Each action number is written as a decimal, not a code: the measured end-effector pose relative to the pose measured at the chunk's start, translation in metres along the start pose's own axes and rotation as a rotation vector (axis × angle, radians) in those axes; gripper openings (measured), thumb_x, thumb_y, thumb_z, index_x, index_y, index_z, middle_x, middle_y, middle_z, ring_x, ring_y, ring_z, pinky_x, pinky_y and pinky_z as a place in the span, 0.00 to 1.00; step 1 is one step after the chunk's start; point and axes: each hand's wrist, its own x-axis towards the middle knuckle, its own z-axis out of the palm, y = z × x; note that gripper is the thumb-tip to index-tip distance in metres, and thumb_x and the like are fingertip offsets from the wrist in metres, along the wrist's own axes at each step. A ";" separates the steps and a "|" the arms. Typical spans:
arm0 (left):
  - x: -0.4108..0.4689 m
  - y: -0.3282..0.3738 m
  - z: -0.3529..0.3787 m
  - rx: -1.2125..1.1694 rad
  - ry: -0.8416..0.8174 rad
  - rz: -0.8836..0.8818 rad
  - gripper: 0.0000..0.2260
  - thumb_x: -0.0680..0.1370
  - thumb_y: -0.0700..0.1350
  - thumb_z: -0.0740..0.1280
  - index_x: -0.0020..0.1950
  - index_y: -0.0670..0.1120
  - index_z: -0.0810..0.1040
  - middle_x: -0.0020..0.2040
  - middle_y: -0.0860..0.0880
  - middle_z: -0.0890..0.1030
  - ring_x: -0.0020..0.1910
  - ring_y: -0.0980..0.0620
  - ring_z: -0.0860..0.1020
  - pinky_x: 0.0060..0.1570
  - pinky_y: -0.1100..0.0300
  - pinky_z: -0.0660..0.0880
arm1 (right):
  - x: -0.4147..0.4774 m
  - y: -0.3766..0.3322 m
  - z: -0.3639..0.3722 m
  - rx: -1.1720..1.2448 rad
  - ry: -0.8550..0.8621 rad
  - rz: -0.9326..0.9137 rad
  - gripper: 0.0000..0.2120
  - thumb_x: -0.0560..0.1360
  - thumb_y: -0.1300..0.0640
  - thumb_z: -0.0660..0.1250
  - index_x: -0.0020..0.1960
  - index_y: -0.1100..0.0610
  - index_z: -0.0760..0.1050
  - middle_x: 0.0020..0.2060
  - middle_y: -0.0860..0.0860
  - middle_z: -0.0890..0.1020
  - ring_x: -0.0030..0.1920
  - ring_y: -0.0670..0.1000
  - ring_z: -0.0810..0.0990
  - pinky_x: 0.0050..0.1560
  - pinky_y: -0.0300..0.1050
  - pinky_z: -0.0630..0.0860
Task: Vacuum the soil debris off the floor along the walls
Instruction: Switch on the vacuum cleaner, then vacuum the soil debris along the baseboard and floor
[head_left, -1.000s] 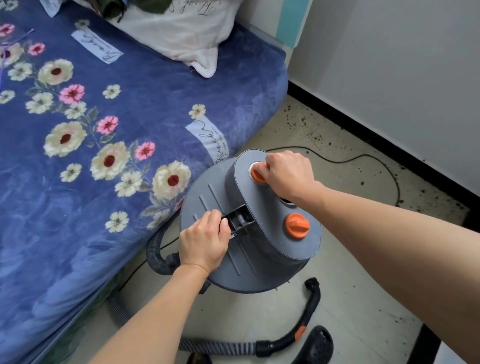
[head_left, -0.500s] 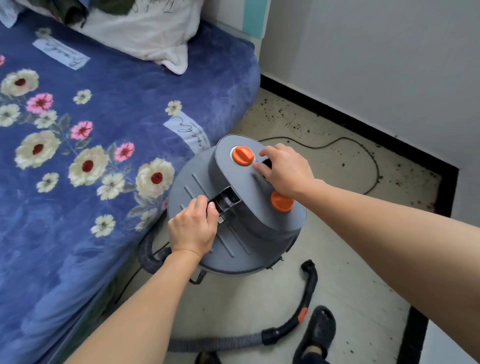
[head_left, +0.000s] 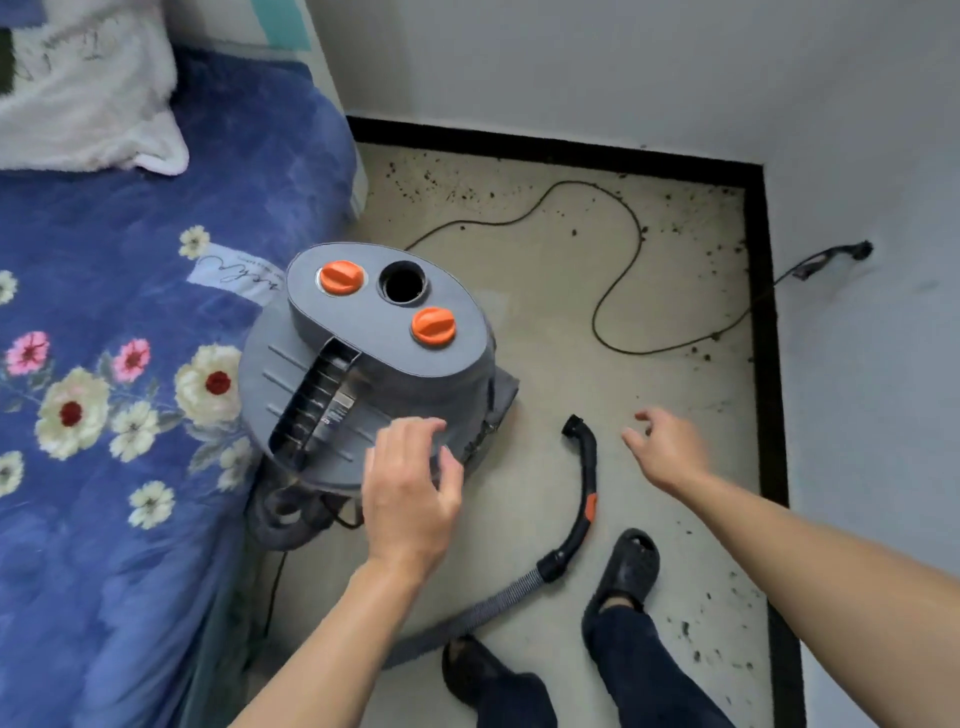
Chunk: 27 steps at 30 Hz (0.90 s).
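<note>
A grey canister vacuum (head_left: 374, 364) with two orange knobs stands on the floor beside the bed. Its black curved hose handle (head_left: 584, 483) lies on the floor to the right, joined to a grey ribbed hose (head_left: 483, 608). My left hand (head_left: 410, 488) hovers over the vacuum's near edge with loose fingers, holding nothing. My right hand (head_left: 670, 452) is spread above the floor right of the hose handle, empty. Dark soil debris (head_left: 717, 260) is scattered along the black skirting at the far and right walls.
The bed with a blue flowered blanket (head_left: 130, 389) fills the left side. A black power cord (head_left: 618, 260) loops over the floor to a plug (head_left: 836, 257) at the right wall. My feet in black sandals (head_left: 626, 566) stand near the hose.
Both hands have left the vacuum: the left let go of the carry handle, the right came off the top and swung right over the floor. The view has turned toward the room's corner.
</note>
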 end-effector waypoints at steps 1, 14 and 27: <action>-0.015 0.008 0.014 -0.028 -0.095 -0.024 0.10 0.74 0.43 0.63 0.53 0.43 0.77 0.46 0.50 0.78 0.46 0.49 0.76 0.47 0.55 0.73 | -0.004 0.022 0.011 0.020 -0.040 0.068 0.21 0.77 0.46 0.64 0.67 0.54 0.73 0.59 0.56 0.80 0.57 0.59 0.78 0.57 0.52 0.76; -0.187 -0.091 0.287 0.192 -1.012 -0.591 0.17 0.76 0.50 0.67 0.63 0.47 0.72 0.53 0.47 0.78 0.52 0.47 0.77 0.52 0.52 0.76 | 0.074 0.190 0.227 0.143 -0.314 0.268 0.21 0.76 0.49 0.66 0.67 0.54 0.72 0.50 0.53 0.82 0.51 0.55 0.78 0.49 0.45 0.72; -0.231 -0.190 0.457 0.287 -1.232 -0.450 0.30 0.73 0.56 0.68 0.72 0.50 0.64 0.66 0.49 0.72 0.63 0.48 0.73 0.59 0.52 0.72 | 0.203 0.204 0.398 0.785 -0.297 0.563 0.26 0.68 0.50 0.74 0.62 0.58 0.71 0.48 0.57 0.81 0.47 0.59 0.82 0.54 0.59 0.79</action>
